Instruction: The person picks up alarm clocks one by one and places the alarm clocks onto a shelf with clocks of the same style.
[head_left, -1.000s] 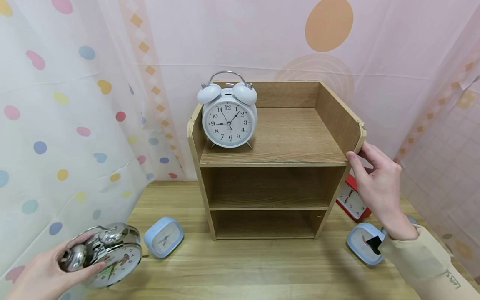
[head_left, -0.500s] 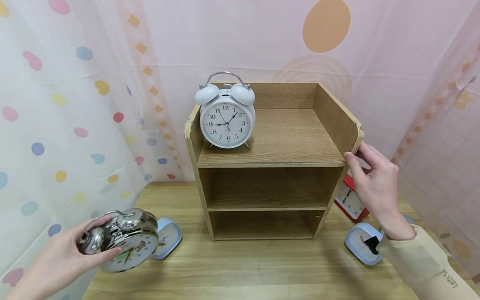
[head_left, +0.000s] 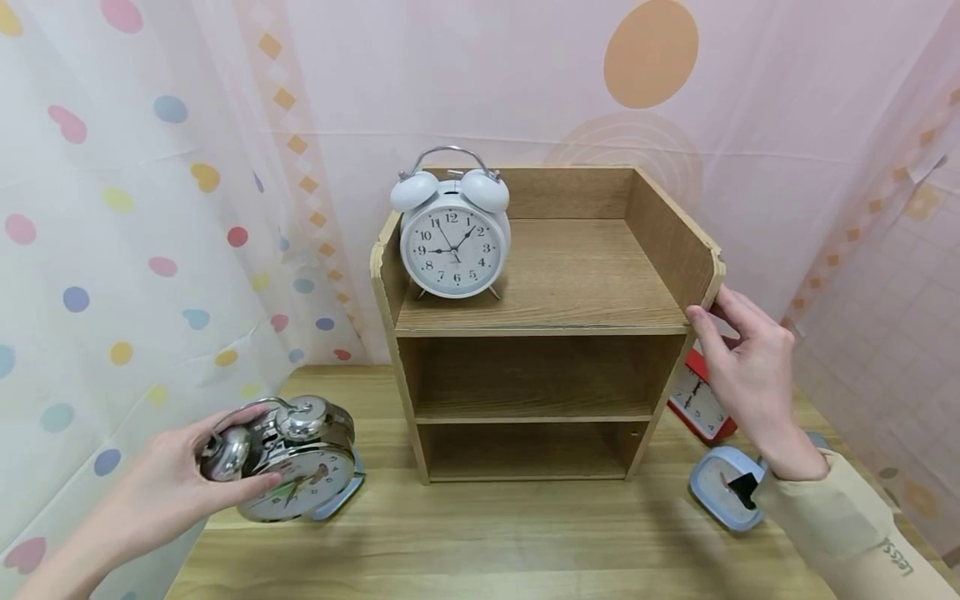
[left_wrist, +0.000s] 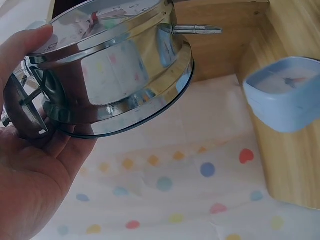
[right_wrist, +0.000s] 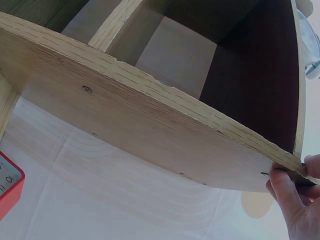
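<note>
My left hand [head_left: 176, 475] grips a silver twin-bell alarm clock [head_left: 303, 479] by its bell end, the thumb over its white face. The clock is tilted above the table and partly hides a light blue clock [left_wrist: 282, 95] behind it. In the left wrist view its metal side and one foot show. My right hand [head_left: 750, 367] pinches the front edge of the right side panel of a wooden shelf [head_left: 536, 329], near the top board. A white twin-bell alarm clock [head_left: 455, 246] stands upright on that top board, at the left.
Right of the shelf, a red clock [head_left: 699, 400] leans partly behind my right hand. Another light blue clock [head_left: 723, 492] lies by my right sleeve. The wooden table [head_left: 480, 542] extends in front of the shelf, and patterned curtains [head_left: 225, 167] hang behind and beside it.
My left hand has carried the silver alarm clock right and up, so it now covers most of the left light blue clock. My right hand keeps its hold on the shelf panel.
</note>
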